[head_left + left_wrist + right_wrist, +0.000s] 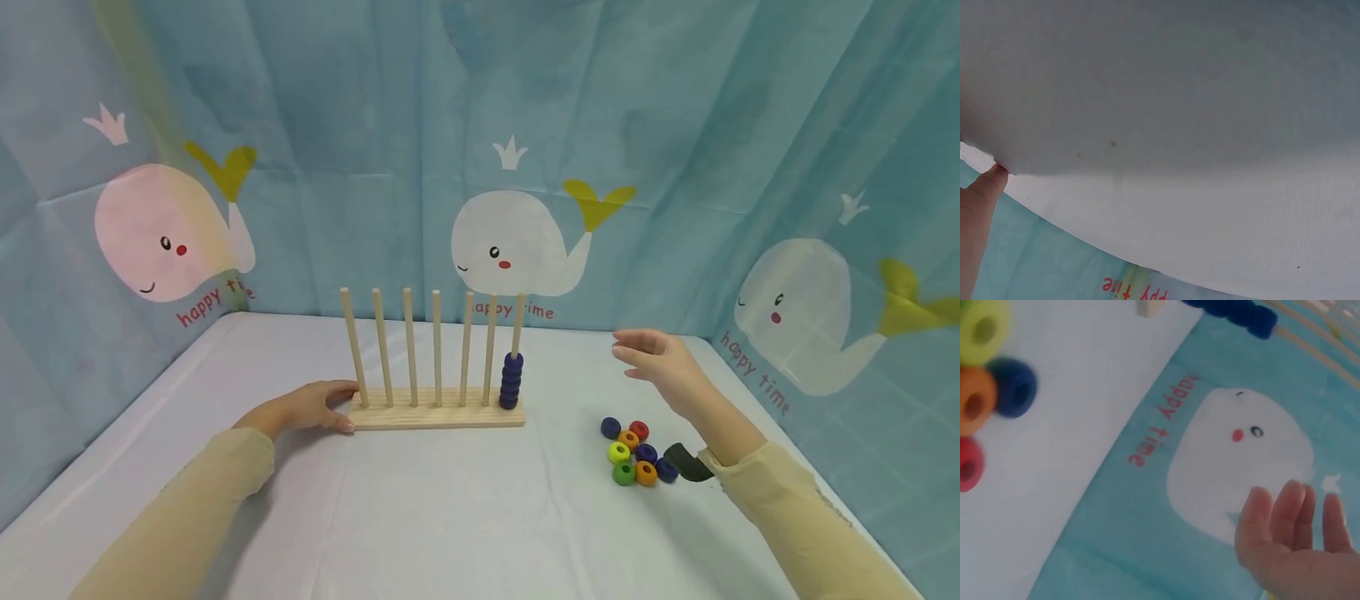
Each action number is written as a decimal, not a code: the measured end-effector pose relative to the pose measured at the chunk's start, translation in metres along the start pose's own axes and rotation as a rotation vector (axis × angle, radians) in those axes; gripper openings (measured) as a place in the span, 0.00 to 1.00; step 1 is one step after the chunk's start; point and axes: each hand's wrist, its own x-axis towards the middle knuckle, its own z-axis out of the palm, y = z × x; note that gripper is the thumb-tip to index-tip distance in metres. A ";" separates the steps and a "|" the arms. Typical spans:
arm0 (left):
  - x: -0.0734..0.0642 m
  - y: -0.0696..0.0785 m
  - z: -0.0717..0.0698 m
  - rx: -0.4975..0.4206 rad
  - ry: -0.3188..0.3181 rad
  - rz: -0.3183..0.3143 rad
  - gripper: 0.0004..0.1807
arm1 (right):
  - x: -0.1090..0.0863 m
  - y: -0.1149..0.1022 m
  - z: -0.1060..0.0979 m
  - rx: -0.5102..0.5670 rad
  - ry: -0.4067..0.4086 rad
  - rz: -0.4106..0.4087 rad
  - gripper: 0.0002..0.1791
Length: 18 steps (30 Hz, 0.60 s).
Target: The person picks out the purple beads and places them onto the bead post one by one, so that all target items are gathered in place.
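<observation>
Red "happy time" lettering (198,308) repeats across the whale-printed fabric backdrop (337,100). On the white cloth (450,517) sits a pale wooden 7-peg stand (450,421), dark-blue ring beads (510,383) stacked on its rightmost peg (518,327); 8 loose multicoloured beads (645,458) lie to its right. The left hand (311,407) grips the stand's left end — the right hand (666,367) is raised, fingers slightly bent, holding nothing.

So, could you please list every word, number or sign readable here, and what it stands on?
"happy time": blue backdrop, below the left whale, its "m" unclear.
"happy time": blue backdrop, below the middle whale, partly covered by wooden pegs.
"happy time": blue backdrop, below the right whale, readable.
I see no other text.
</observation>
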 end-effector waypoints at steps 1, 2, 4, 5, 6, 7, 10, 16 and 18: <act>0.000 0.000 0.000 0.000 -0.001 0.000 0.49 | -0.001 0.003 -0.002 -0.014 -0.008 -0.008 0.31; -0.001 0.000 -0.001 -0.002 -0.002 -0.003 0.50 | -0.001 0.007 -0.005 -0.028 -0.016 -0.018 0.30; -0.001 0.000 -0.001 -0.007 -0.003 -0.004 0.50 | -0.002 0.014 -0.010 -0.055 -0.038 -0.033 0.29; -0.002 0.000 -0.002 -0.011 -0.004 -0.004 0.50 | -0.002 0.017 -0.013 -0.062 -0.052 -0.039 0.28; -0.002 0.000 -0.002 -0.014 -0.003 -0.005 0.50 | -0.003 0.021 -0.016 -0.073 -0.066 -0.041 0.27; -0.002 0.000 -0.002 -0.009 -0.005 0.000 0.50 | -0.003 0.025 -0.019 -0.084 -0.081 -0.044 0.27; -0.002 0.000 -0.002 -0.022 -0.006 -0.002 0.50 | -0.005 0.037 -0.029 -0.118 -0.131 -0.045 0.26; -0.001 0.000 -0.002 -0.018 -0.007 0.003 0.50 | -0.009 0.058 -0.049 -0.149 -0.240 -0.061 0.24; -0.001 0.000 -0.001 -0.009 -0.006 0.009 0.49 | -0.011 0.063 -0.055 -0.149 -0.270 -0.064 0.24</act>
